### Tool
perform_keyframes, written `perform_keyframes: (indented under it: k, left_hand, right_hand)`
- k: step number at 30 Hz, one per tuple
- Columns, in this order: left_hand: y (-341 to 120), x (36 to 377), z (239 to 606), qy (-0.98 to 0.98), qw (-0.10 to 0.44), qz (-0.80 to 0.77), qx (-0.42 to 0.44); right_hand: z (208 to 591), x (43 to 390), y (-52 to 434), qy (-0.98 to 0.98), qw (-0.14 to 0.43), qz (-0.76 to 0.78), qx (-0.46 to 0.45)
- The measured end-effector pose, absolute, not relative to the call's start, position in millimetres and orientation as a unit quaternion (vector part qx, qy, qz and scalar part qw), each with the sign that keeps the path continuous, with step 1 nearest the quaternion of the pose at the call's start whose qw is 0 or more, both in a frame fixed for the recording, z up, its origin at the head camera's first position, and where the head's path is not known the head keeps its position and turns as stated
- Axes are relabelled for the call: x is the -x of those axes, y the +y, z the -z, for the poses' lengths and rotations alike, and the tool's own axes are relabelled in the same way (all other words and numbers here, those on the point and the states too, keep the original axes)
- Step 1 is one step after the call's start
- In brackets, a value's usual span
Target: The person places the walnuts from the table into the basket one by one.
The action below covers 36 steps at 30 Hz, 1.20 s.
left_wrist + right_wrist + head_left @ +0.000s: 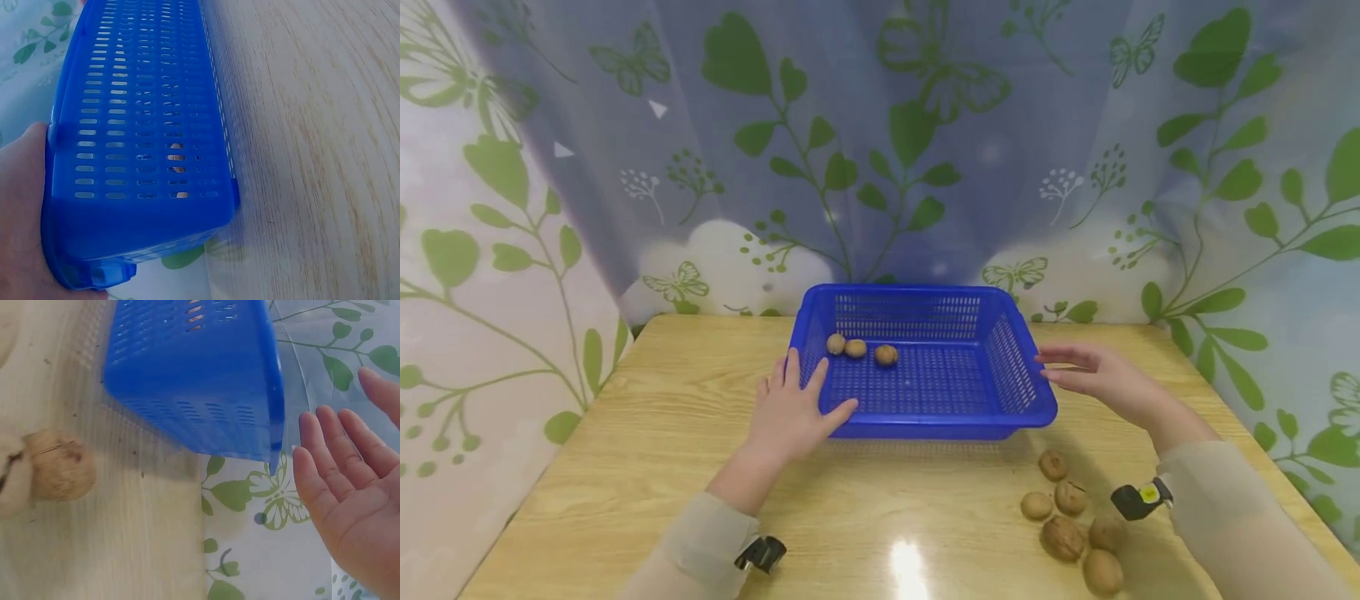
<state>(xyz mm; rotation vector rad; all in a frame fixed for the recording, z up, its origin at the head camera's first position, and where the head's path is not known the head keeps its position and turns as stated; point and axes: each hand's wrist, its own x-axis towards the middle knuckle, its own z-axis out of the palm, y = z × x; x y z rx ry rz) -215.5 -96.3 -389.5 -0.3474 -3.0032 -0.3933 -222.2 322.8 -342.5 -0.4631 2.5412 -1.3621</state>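
Observation:
A blue slotted plastic basket stands on the wooden table, towards the back. Three walnuts lie in its far left part. My left hand rests flat on the basket's front left corner, fingers straight over the rim; the left wrist view shows that palm against the basket wall. My right hand hovers open beside the right rim. In the right wrist view that hand is apart from the basket.
Several loose walnuts lie on the table at the front right, under my right forearm; one walnut shows in the right wrist view. A leaf-patterned curtain closes off the back and sides.

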Motion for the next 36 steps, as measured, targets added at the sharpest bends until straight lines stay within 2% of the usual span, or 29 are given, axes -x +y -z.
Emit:
perform_keyframes:
  k: [7, 12, 17, 24, 36]
  left_hand:
    - [-96.1, 213.4, 386.6, -0.985, 0.039, 0.123, 0.114]
    - [-95.6, 212.4, 388.4, -0.985, 0.035, 0.124, 0.113]
    - [-97.3, 213.2, 390.8, -0.985, 0.041, 0.124, 0.111]
    - [-96.2, 215.1, 390.1, -0.983, 0.044, 0.136, 0.117]
    - [-96.2, 213.0, 386.9, -0.984, 0.032, 0.134, 0.111]
  right_hand:
    - [360.0, 200.9, 341.4, 0.875, 0.088, 0.453, 0.145]
    - [388.3, 189.2, 360.8, 0.869, 0.141, 0.455, 0.132]
    - [419.6, 190.9, 368.6, 0.839, 0.205, 0.472, 0.178]
    - [440.8, 196.4, 369.0, 0.817, 0.244, 0.474, 0.218]
    - [445.9, 196.2, 364.6, 0.840, 0.203, 0.442, 0.242]
